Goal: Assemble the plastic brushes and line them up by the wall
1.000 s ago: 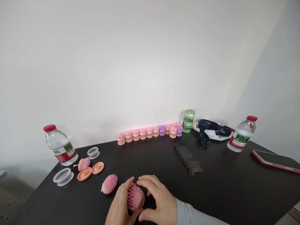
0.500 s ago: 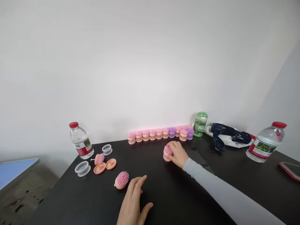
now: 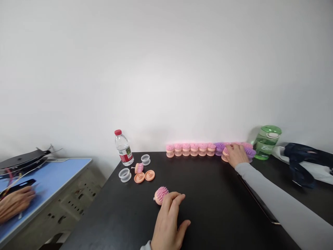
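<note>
1. Right hand point(image 3: 235, 154): at a pink brush point(image 3: 224, 157) by the surface's point(image 3: 208, 198) back edge; whether it grips, I cannot tell.
2. Left hand point(image 3: 169, 222): open, near a loose brush point(image 3: 160, 195) inward from the left edge.

- Round pink-bristled brush with a waisted peach base point(image 3: 225, 153): upright, bristles up, partly hidden, near the back edge of the black desk point(image 3: 208, 194).
- Peach domed brush head with pink bristles and a pale nub point(image 3: 159, 196): tipped over, nub toward the left edge, well apart from the back edge.
- Six pink-and-peach round brushes point(image 3: 190, 150): upright, side by side along the back edge, right of the back-left corner.
</note>
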Available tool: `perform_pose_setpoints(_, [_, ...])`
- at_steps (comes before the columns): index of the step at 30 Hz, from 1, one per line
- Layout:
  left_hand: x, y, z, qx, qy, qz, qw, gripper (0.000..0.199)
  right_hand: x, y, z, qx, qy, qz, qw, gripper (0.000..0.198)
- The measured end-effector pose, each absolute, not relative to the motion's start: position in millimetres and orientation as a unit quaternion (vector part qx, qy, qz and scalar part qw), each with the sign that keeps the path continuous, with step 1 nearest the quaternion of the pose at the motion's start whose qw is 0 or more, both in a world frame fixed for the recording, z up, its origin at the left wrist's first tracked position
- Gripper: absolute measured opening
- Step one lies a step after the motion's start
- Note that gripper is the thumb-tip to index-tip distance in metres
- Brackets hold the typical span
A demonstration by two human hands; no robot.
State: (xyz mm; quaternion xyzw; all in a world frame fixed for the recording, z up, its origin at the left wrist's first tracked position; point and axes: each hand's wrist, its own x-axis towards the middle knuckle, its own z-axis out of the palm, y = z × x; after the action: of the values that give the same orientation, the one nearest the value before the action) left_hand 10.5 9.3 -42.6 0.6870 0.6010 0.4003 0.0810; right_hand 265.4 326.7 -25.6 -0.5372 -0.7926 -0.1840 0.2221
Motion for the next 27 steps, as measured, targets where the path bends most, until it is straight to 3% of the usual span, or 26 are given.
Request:
perform_pose_setpoints(7, [-47.9, 24.7, -19.6, 0.583, 0.680, 0.431, -0.114, 0.037, 246.0, 269.9, -34.2, -0.405, -0.856, -0.180, 0.268, 0.036])
perform_pose_setpoints(11, [-111.5, 34.3, -14.4, 0.468, 0.750, 0.439, -0.162, 0.046, 241.8, 213.4, -51.1, -0.284, -0.897, -0.105, 0.321, 0.030])
perform_pose_setpoints(14, [-149.7, 40.3, -20.3, 0.415, 0.794, 0.420, -0.146, 0.053, 244.3, 174.5, -69.7, -0.262, -0.906, -0.044, 0.331, 0.030])
perform_pose_setpoints(18, [-177.0, 52.3, -29.1, 0.397, 0.824, 0.392, -0.100, 0.043, 248.4, 143.2, -91.7, -0.271, -0.905, -0.008, 0.329, 0.030])
perform_pose_setpoints(27, [-150.1, 73.1, -42.4, 0.492, 0.766, 0.413, -0.010, 0.034, 244.9, 133.6, -100.9, -0.311, -0.898, 0.039, 0.310, 0.029])
